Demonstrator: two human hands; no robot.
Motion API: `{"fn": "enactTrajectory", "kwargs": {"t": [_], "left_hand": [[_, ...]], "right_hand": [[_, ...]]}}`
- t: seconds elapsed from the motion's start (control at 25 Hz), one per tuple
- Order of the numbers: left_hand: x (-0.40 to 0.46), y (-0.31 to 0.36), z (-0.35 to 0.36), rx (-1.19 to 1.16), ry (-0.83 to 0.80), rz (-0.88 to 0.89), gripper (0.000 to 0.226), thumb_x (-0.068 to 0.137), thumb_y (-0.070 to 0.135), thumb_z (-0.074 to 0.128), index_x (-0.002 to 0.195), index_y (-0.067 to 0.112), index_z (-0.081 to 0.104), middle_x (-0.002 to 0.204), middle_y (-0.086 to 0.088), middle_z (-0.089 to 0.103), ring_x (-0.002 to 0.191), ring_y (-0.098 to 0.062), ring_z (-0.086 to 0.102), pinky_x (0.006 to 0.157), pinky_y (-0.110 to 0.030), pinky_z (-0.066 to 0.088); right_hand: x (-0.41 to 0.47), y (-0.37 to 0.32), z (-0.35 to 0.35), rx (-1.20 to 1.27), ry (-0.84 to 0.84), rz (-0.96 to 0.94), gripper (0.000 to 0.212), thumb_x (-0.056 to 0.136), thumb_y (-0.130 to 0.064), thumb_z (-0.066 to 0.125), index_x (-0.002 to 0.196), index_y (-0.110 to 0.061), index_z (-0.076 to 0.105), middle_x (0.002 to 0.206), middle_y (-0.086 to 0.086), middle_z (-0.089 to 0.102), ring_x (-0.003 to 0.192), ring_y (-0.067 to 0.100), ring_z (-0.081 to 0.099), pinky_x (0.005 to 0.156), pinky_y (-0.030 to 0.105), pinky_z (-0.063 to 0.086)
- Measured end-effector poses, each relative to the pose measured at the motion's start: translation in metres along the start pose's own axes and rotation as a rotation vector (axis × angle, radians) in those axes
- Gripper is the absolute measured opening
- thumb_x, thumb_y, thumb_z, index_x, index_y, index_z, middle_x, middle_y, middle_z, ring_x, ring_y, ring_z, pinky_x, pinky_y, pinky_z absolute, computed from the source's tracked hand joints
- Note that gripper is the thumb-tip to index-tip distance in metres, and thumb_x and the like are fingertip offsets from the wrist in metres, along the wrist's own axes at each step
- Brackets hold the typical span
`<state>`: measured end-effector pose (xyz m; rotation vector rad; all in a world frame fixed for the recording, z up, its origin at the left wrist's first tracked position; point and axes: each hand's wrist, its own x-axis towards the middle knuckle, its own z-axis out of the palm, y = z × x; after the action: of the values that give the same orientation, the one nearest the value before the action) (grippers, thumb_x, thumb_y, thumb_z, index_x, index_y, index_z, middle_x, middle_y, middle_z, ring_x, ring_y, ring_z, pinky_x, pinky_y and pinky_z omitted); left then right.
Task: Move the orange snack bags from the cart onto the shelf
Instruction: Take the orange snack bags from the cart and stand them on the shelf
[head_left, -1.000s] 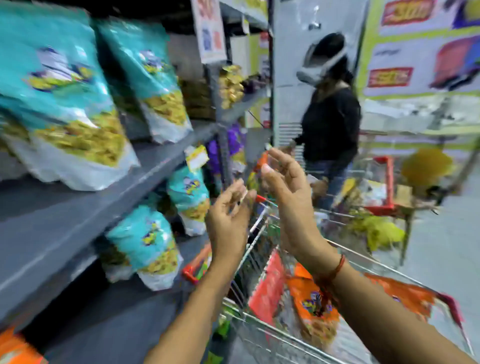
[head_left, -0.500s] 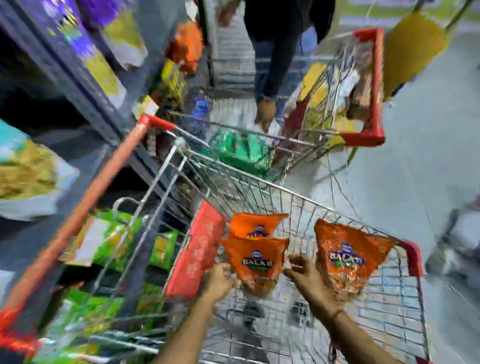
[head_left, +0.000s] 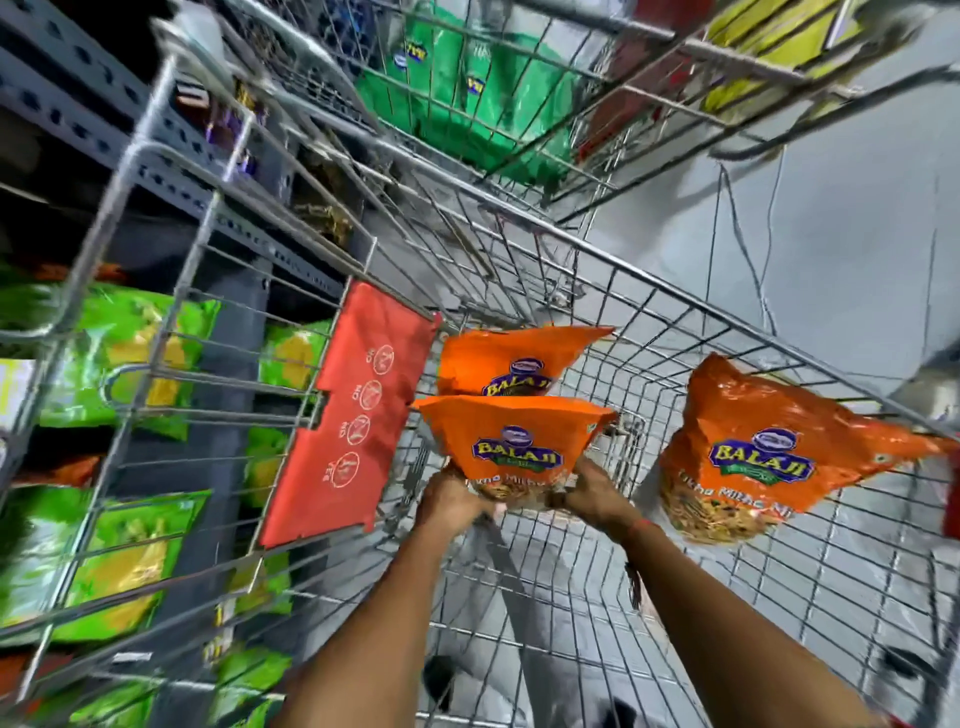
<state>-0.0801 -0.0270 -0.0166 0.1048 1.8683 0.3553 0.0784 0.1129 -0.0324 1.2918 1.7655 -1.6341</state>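
Note:
Three orange snack bags stand in the wire cart (head_left: 675, 291). My left hand (head_left: 449, 506) and my right hand (head_left: 592, 496) both grip the lower corners of the middle orange bag (head_left: 514, 447). A second orange bag (head_left: 511, 358) stands right behind it. The third orange bag (head_left: 753, 457) leans against the cart's right side, apart from my hands. The grey shelf (head_left: 223, 415) runs along the left, beyond the cart's wire wall.
A red child-seat flap (head_left: 353, 426) hangs inside the cart on the left. Green snack bags (head_left: 119, 353) fill the shelf behind the wires. Another cart (head_left: 519, 104) with green bags stands just ahead. Grey floor (head_left: 831, 234) lies to the right.
My view dropped from the shelf down into the cart. Both hands went from raised and empty to gripping the middle orange bag's lower end.

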Motion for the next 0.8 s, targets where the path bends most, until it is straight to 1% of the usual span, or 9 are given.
{"fn": "enactTrajectory", "kwargs": {"t": [0.16, 0.24, 0.32, 0.4, 0.48, 0.52, 0.6, 0.68, 0.8], "left_hand": [[-0.019, 0.005, -0.018, 0.035, -0.006, 0.111, 0.077, 0.054, 0.023, 0.091, 0.124, 0.018, 0.06, 0.123, -0.009, 0.07, 0.111, -0.027, 0.065, 0.097, -0.038, 0.052], [-0.037, 0.009, -0.031, 0.041, -0.001, 0.171, 0.071, 0.058, 0.02, 0.09, 0.123, 0.013, 0.062, 0.115, -0.006, 0.071, 0.106, -0.022, 0.065, 0.092, -0.029, 0.05], [-0.067, 0.014, -0.052, -0.016, -0.032, 0.284, 0.07, 0.063, 0.008, 0.087, 0.127, 0.006, 0.058, 0.117, -0.003, 0.066, 0.11, -0.018, 0.061, 0.092, -0.024, 0.045], [-0.109, 0.018, -0.082, -0.084, 0.015, 0.405, 0.075, 0.065, 0.0, 0.085, 0.132, 0.004, 0.05, 0.122, -0.005, 0.064, 0.11, -0.015, 0.061, 0.099, -0.029, 0.046], [-0.169, 0.018, -0.117, -0.123, 0.125, 0.546, 0.061, 0.064, 0.0, 0.085, 0.118, 0.002, 0.055, 0.096, -0.005, 0.065, 0.082, 0.004, 0.062, 0.082, -0.026, 0.048], [-0.197, 0.02, -0.13, -0.139, 0.177, 0.618, 0.054, 0.06, 0.006, 0.088, 0.105, 0.003, 0.059, 0.085, -0.004, 0.061, 0.068, 0.01, 0.057, 0.074, -0.023, 0.046], [-0.267, 0.015, -0.164, -0.198, 0.342, 0.74, 0.058, 0.042, 0.028, 0.088, 0.088, 0.009, 0.061, 0.085, -0.011, 0.061, 0.075, -0.005, 0.057, 0.074, -0.029, 0.049], [-0.336, 0.004, -0.194, -0.295, 0.465, 0.855, 0.068, 0.037, 0.041, 0.084, 0.094, 0.009, 0.065, 0.097, -0.019, 0.071, 0.088, -0.019, 0.062, 0.087, -0.049, 0.052], [-0.451, -0.032, -0.237, -0.361, 0.773, 1.034, 0.062, 0.043, 0.049, 0.087, 0.099, 0.029, 0.07, 0.099, 0.0, 0.077, 0.097, -0.02, 0.071, 0.091, -0.052, 0.055]], "right_hand": [[-0.024, -0.01, 0.001, 0.051, -0.018, 0.002, 0.045, 0.077, -0.004, 0.078, 0.098, -0.036, 0.054, 0.114, 0.002, 0.066, 0.104, 0.024, 0.06, 0.079, 0.025, 0.051], [-0.045, -0.023, 0.002, 0.083, 0.006, -0.038, 0.046, 0.078, -0.002, 0.077, 0.091, -0.038, 0.051, 0.101, -0.012, 0.062, 0.092, 0.012, 0.06, 0.065, 0.012, 0.05], [-0.072, -0.045, 0.003, 0.138, 0.037, -0.117, 0.046, 0.079, 0.001, 0.075, 0.092, -0.037, 0.052, 0.099, -0.017, 0.061, 0.087, -0.003, 0.058, 0.057, 0.006, 0.05], [-0.102, -0.077, 0.007, 0.201, 0.078, -0.23, 0.044, 0.078, 0.004, 0.076, 0.091, -0.033, 0.056, 0.092, -0.021, 0.067, 0.079, -0.01, 0.063, 0.055, -0.001, 0.046], [-0.139, -0.112, 0.016, 0.261, 0.122, -0.392, 0.037, 0.071, -0.002, 0.081, 0.085, -0.029, 0.06, 0.076, -0.024, 0.074, 0.07, -0.02, 0.064, 0.054, -0.003, 0.044], [-0.155, -0.126, 0.019, 0.298, 0.124, -0.464, 0.033, 0.068, -0.007, 0.082, 0.087, -0.027, 0.064, 0.08, -0.027, 0.076, 0.072, -0.019, 0.065, 0.058, -0.001, 0.047], [-0.198, -0.169, 0.032, 0.361, 0.128, -0.633, 0.039, 0.065, -0.016, 0.083, 0.099, -0.026, 0.066, 0.097, -0.023, 0.077, 0.087, -0.01, 0.07, 0.067, 0.006, 0.053], [-0.241, -0.215, 0.048, 0.394, 0.14, -0.803, 0.044, 0.061, -0.027, 0.085, 0.101, -0.027, 0.067, 0.102, -0.017, 0.078, 0.09, -0.006, 0.071, 0.071, 0.01, 0.054], [-0.321, -0.294, 0.087, 0.389, 0.118, -1.092, 0.043, 0.062, -0.025, 0.084, 0.102, -0.027, 0.07, 0.106, -0.01, 0.078, 0.094, -0.001, 0.07, 0.08, 0.012, 0.054]]}}
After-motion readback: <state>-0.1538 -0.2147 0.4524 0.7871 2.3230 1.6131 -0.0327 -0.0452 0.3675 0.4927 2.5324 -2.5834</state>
